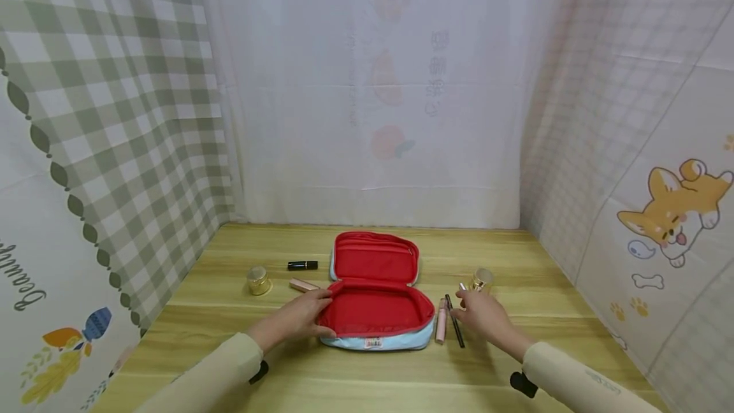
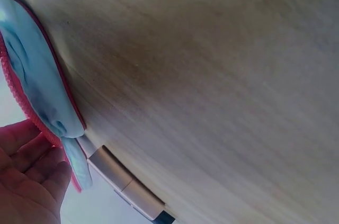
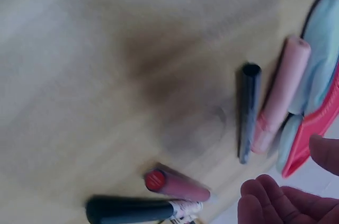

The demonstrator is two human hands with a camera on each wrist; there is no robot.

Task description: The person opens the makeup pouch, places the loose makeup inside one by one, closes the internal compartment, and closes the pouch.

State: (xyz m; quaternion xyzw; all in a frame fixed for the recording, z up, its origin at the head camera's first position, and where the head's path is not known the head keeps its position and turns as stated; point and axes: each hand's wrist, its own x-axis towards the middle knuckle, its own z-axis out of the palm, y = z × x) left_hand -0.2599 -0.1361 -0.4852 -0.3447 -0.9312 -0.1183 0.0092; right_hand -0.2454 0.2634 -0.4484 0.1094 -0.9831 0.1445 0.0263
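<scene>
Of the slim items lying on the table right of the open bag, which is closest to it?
The pale pink tube, next to the bag; the black pencil lies farther out.

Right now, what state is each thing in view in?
Pouch: lid folded open
Left jar: upright, lid on
Right jar: partly hidden
Left black tube: lying flat
Rose-gold tube: lying flat
Pink tube: lying flat
Dark pencil: lying flat
Red-ended tube: lying flat
Right black tube: lying flat
Left hand: touching pouch rim
Right hand: thumb and fingers apart

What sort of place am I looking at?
Likely a cloth-walled work booth: a wood-grain table, with green-checked cloth hanging along its left side and white cloth behind it.
</scene>
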